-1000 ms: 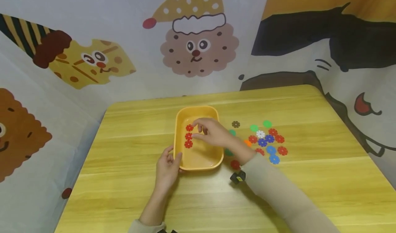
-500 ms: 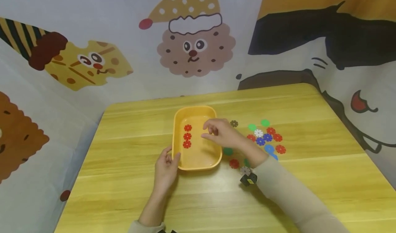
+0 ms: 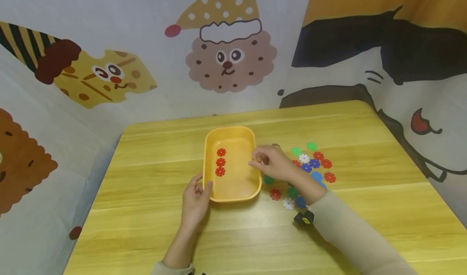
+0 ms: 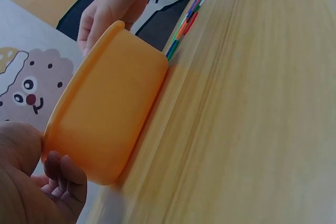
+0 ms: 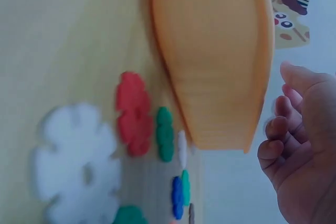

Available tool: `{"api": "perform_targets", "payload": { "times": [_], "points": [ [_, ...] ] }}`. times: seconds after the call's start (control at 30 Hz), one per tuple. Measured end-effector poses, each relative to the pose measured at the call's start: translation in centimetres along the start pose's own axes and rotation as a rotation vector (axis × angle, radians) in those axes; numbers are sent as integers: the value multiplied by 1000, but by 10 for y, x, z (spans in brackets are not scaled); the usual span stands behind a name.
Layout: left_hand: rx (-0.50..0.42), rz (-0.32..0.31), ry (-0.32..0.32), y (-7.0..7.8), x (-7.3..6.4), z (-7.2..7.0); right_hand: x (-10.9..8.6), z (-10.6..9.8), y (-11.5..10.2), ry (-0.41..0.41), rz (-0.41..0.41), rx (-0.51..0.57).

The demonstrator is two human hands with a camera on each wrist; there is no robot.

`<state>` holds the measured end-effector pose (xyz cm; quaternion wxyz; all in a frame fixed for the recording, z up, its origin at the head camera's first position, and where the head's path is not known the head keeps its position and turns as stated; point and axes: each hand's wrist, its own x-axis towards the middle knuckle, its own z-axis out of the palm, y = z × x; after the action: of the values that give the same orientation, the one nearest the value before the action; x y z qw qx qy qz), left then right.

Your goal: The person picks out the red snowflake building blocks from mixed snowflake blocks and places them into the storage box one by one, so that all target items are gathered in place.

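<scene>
My left hand (image 3: 196, 200) grips the near left corner of a yellow-orange plastic tray (image 3: 233, 200), thumb over the rim and fingers outside the wall. Inside the tray, three red notched snowflake discs (image 3: 220, 162) lie in a column toward the left side; whether they are linked I cannot tell. Over the tray's right rim hovers my right hand (image 3: 273, 161), its fingers loosely bent, with nothing seen between them. In the right wrist view, that hand (image 5: 304, 140) stands apart from the tray wall (image 5: 215, 66). The left wrist view has the left hand (image 4: 47, 182) at the tray's outer side (image 4: 110, 108).
Right of the tray, several loose snowflake discs lie on the wooden table (image 3: 146, 210), among them a red one (image 3: 275, 194), a white one (image 3: 288, 203), a dark blue one (image 3: 306, 168) and a light green one (image 3: 311, 146). A cartoon-printed cloth (image 3: 164, 100) hangs behind the table.
My right hand has moved right, from above the red discs to the tray's right rim. The left hand, tray and three red discs stay in place.
</scene>
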<state>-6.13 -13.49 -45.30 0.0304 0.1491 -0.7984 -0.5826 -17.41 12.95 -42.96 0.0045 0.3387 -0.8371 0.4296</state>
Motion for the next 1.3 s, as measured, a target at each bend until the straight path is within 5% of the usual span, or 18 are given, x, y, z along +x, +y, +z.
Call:
{"api": "perform_targets", "payload": {
  "times": [0.77, 1.3],
  "points": [
    [-61, 3, -25, 0, -1, 1, -33, -14, 22, -92, 123, -39],
    [-57, 10, -15, -1, -1, 2, -55, -22, 28, -305, 98, -60]
  ]
}}
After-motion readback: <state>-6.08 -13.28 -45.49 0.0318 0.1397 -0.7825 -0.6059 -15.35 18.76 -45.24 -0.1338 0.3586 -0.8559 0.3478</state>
